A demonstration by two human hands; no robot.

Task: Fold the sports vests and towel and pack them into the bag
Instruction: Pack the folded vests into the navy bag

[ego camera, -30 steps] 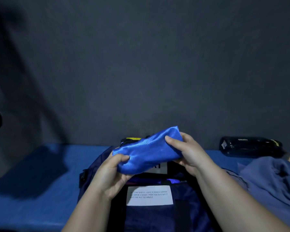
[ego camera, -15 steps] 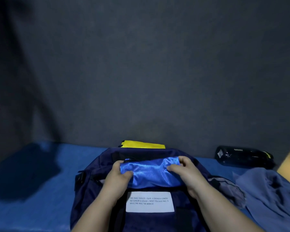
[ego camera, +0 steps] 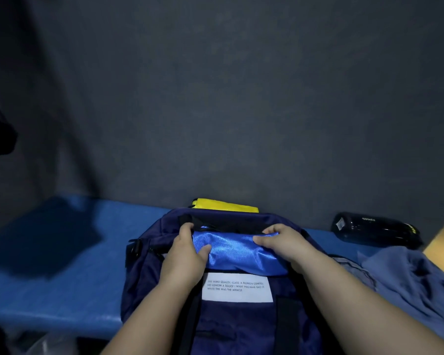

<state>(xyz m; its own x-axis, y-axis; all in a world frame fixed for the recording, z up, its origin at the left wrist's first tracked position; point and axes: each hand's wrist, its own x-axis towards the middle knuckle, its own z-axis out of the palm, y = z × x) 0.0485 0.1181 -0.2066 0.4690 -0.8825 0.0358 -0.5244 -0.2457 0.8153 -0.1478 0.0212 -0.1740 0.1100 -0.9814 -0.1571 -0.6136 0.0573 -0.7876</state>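
Note:
A folded bright blue sports vest [ego camera: 237, 252] lies across the open mouth of the navy bag [ego camera: 141, 278], which carries a white text label on its front. My left hand [ego camera: 185, 254] grips the vest's left end, thumb on top. At the right end, my right hand [ego camera: 283, 243] holds the vest with fingers curled over its upper edge. A folded yellow vest [ego camera: 226, 206] shows behind the bag against the wall. Crumpled grey-blue cloth [ego camera: 415, 280], perhaps the towel, lies to the right of the bag.
The blue table [ego camera: 62, 278] stretches left of the bag, with a dark shadow patch on it. A dark water bottle [ego camera: 374, 229] lies on its side at the back right by the grey wall. A tan edge shows at far right.
Both hands have lowered the blue vest from above the bag down into its open mouth. The view has tilted, so the yellow vest behind the bag has come into sight.

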